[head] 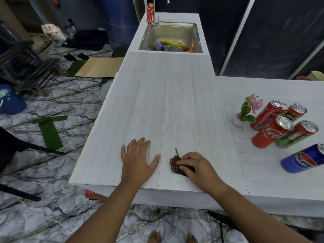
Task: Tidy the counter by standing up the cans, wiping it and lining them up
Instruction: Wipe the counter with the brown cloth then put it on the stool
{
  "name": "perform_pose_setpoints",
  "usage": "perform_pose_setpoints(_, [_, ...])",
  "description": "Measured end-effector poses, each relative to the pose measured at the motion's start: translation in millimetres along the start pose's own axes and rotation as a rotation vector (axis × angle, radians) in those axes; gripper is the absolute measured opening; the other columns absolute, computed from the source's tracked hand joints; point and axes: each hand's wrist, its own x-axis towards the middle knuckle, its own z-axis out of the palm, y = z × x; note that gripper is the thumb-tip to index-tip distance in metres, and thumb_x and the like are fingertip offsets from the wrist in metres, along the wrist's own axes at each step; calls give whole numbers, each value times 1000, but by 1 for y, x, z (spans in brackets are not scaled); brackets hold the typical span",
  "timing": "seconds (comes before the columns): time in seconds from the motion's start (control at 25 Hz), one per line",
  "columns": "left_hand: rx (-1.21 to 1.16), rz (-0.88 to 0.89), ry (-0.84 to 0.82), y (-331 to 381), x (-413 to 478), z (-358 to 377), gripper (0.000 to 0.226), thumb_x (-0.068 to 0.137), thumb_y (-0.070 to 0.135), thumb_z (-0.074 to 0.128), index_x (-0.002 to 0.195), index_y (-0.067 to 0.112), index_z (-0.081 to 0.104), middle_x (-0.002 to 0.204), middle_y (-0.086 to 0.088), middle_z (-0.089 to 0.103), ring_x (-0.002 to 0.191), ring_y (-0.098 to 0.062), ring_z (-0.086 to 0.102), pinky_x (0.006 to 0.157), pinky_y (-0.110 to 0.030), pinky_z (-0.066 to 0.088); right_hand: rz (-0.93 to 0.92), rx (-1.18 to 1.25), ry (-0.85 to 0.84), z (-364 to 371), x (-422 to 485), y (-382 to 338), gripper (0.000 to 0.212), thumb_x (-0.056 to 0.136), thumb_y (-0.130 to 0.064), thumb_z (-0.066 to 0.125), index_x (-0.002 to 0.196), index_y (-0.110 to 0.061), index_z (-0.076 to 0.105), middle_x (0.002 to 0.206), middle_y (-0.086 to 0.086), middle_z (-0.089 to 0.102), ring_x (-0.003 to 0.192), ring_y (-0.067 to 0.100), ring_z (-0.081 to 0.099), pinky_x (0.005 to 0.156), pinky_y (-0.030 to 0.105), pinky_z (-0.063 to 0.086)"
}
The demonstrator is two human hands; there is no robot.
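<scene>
A view looked down from the person's head onto a pale wood-grain counter [175, 102] above a marbled floor.

Toward the left, the left hand [138, 158] lay flat on the counter with its fingers spread wide. It held nothing and was probably bracing the body.

Farther back, one red can [150, 13] stood upright beside the tap, at the far corner of a steel sink [197, 32] that held colourful litter.

Just right of the left hand, near the front edge, a small brown cloth [175, 166] lay bunched on the surface. The right hand [198, 167] covered most of it, fingers curled over and gripping it down against the wood, as one would for wiping.

Well apart to the right, on the side wing of the counter, a small potted pink flower [245, 114] stood next to a tight cluster of cans. There were two red Coca-Cola cans [271, 134], two green cans [296, 135] and, nearest the front, a blue Pepsi can [305, 158]. They seemed to be upright, their lean likely caused by the wide lens. They were grouped loosely, not in a row, probably set aside to leave the wiping area free. Lining them up was not yet done.
</scene>
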Motion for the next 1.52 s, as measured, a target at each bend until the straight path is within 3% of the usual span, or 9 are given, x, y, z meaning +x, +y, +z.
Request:
perform_pose_setpoints(0.24, [-139, 41, -23, -4, -11, -6, 53, 100, 61, 61, 145, 33, 61, 163, 10, 49, 161, -22, 26, 132, -60, 10, 38, 85, 63, -2, -31, -10, 27, 95, -14, 81, 120, -24, 82, 110, -15, 74, 109, 6, 63, 98, 26, 52])
perform_pose_setpoints(0.44, [-247, 82, -36, 7, -38, -7, 42, 102, 54, 63, 139, 34, 66, 154, 18, 56, 157, -13, 33, 133, -57, 7, 121, 108, 248, -21, -51, -2, 27, 89, -27, 86, 114, -35, 81, 114, -26, 71, 116, 3, 63, 101, 17, 48])
perform_pose_setpoints(0.64, [-331, 150, -64, 35, -51, -12, 51, 99, 63, 60, 144, 38, 63, 142, 23, 61, 137, -3, 50, 118, -34, 31, 356, 175, 176, -36, -69, 6, 56, 83, -52, 85, 135, -51, 63, 119, -27, 63, 108, 4, 63, 87, 10, 46])
perform_pose_setpoints(0.88, [-468, 249, -324, 56, -41, -15, 66, 93, 53, 78, 152, 38, 55, 124, 35, 53, 115, 8, 55, 99, -9, 40, 370, 200, 63, -38, -73, 6, 77, 83, -30, 91, 150, -37, 55, 113, -19, 61, 105, 3, 61, 92, 10, 46])
perform_pose_setpoints(1.0, [-453, 258, -353, 57, -33, -14, 60, 91, 41, 84, 146, 35, 61, 116, 33, 51, 107, 5, 57, 92, -5, 41, 417, 128, -15, -40, -64, 1, 66, 87, -28, 88, 146, -32, 61, 111, -17, 55, 100, -2, 59, 87, 3, 42])
perform_pose_setpoints(1.12, [-475, 245, -354, 59, -26, -15, 43, 89, 36, 86, 129, 37, 69, 107, 25, 58, 100, -1, 61, 88, -12, 47, 435, 106, -3, -38, -59, -6, 34, 90, -25, 83, 117, -41, 72, 105, -14, 57, 94, 0, 60, 79, 6, 43])
perform_pose_setpoints(1.2, [-512, 220, -364, 58, -24, -15, 34, 88, 33, 87, 119, 38, 73, 103, 21, 64, 99, -1, 62, 87, -16, 49, 458, 126, 27, -35, -62, -9, 26, 90, -24, 81, 106, -42, 72, 104, -14, 60, 95, 0, 61, 79, 9, 43])
perform_pose_setpoints(1.4, [-725, 144, -410, 61, -17, -19, 25, 87, 29, 89, 104, 43, 77, 104, 22, 69, 102, -2, 67, 86, -16, 53, 523, 451, 164, -38, -77, -13, 19, 91, -22, 81, 105, -36, 81, 99, -11, 79, 92, 1, 71, 76, 10, 49])
perform_pose_setpoints(1.52, [-782, 104, -530, 68, -11, -18, 21, 86, 35, 89, 101, 46, 77, 102, 22, 76, 99, 1, 71, 85, -14, 54, 585, 623, 233, -40, -88, -16, 20, 93, -17, 80, 105, -32, 83, 94, -5, 82, 75, 10, 74, 71, 23, 59])
